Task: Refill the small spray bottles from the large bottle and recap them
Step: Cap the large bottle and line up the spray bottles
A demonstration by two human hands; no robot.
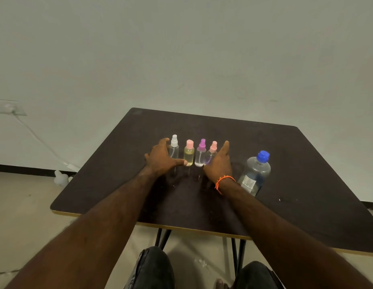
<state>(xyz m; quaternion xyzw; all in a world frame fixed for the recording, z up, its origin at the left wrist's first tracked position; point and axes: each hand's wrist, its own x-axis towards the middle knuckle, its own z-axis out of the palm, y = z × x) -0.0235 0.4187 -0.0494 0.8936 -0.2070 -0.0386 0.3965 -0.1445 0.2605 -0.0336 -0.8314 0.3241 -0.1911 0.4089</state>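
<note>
Several small spray bottles stand in a row mid-table: a clear one with a white cap (174, 147), a yellowish one with a pink cap (189, 152), a clear one with a purple cap (200, 152) and one with a pink cap (211, 154). All are capped. My left hand (162, 160) flanks the row on the left, fingers relaxed beside the white-capped bottle, thumb reaching in front of the yellowish one. My right hand (220, 163) stands edge-on with straight fingers just right of the row. The large clear bottle (255, 174) with a blue cap stands further right, untouched.
The dark table (306, 184) has a pale front edge and black legs. My knees show below it. A white wall rises behind. A white cable and a small white object (61, 177) lie on the floor at the left.
</note>
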